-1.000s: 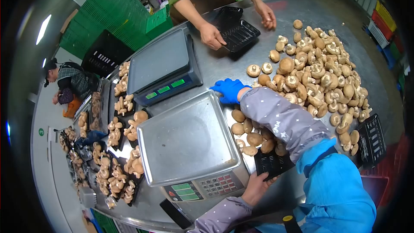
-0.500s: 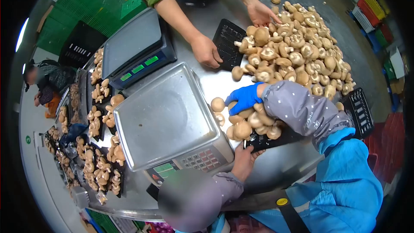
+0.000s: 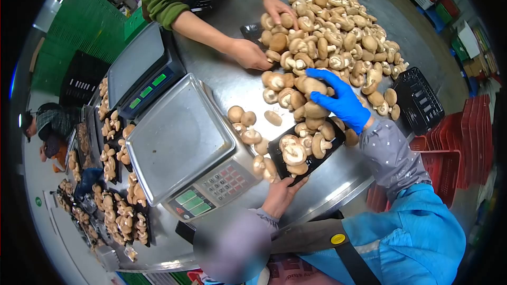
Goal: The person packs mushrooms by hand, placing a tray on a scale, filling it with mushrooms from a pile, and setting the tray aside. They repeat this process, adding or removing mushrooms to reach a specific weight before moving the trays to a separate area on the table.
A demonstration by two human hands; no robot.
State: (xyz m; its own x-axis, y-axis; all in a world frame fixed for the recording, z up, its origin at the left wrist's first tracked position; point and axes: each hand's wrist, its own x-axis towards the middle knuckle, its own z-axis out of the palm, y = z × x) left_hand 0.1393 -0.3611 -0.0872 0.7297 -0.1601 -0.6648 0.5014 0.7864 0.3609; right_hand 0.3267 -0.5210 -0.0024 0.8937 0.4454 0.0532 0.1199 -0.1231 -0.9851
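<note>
My left hand [image 3: 281,196], bare, grips the near edge of a black plastic tray [image 3: 323,162]. Several shiitake mushrooms [image 3: 293,153] lie in that tray, some with stems up. Just beyond it, my right hand [image 3: 342,100] in a blue glove curls its fingers around brown-capped mushrooms [image 3: 315,87] at the near side of the large mushroom pile [image 3: 348,42]. What the palm touches is partly hidden. A few loose mushrooms [image 3: 248,119] lie between the tray and a metal-topped scale [image 3: 177,142].
Across the table, a co-worker's hands [image 3: 248,54] handle mushrooms at another black tray [image 3: 251,31]. A second scale [image 3: 140,66] stands at left, near filled trays [image 3: 113,208]. Empty black trays [image 3: 418,95] sit at right, above red crates [image 3: 449,163].
My right hand has moved from the tray to the pile and taken hold of mushrooms. The tray's mushrooms are now uncovered. The co-worker's right-side hand has closed on mushrooms; the whole view has shifted.
</note>
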